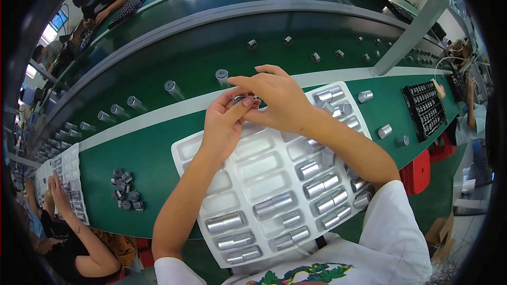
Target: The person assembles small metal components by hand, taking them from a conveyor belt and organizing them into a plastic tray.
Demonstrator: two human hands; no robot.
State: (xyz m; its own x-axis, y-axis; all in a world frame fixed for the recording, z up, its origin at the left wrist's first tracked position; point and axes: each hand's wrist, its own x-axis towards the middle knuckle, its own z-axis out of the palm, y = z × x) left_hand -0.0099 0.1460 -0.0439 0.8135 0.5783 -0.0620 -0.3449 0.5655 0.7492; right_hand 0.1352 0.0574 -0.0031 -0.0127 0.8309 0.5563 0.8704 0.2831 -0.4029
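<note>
In the head view, the left hand [224, 119] pinches a small metal part [240, 98] between thumb and fingers, above the far edge of the white tray [260, 169]; the right hand [282, 100] meets it there with bent fingers, one reaching outward, though whether it grips the part too cannot be told. The work looks partway along: silver cylinders [274, 204] lie in compartments at the tray's near end and along its right side, some piled loosely there, while compartments in its middle and far left are bare. Right of the tray, a few loose cylinders [385, 131] rest on the green table [142, 148], and left of it sits a heap of dark-topped parts [127, 192], probably yet to be handled. Beyond the tray, a row of upright cylinders [172, 88] stands on a green strip [195, 55], the nearest close to the right hand's outstretched finger; contact is unclear. The cylinders are smooth, with a brushed metallic sheen, and those standing show dark grey, disc-like tops. The tray appears to be thin, glossy moulded plastic, its pockets long with rounded corners; the table is flat and matte.
</note>
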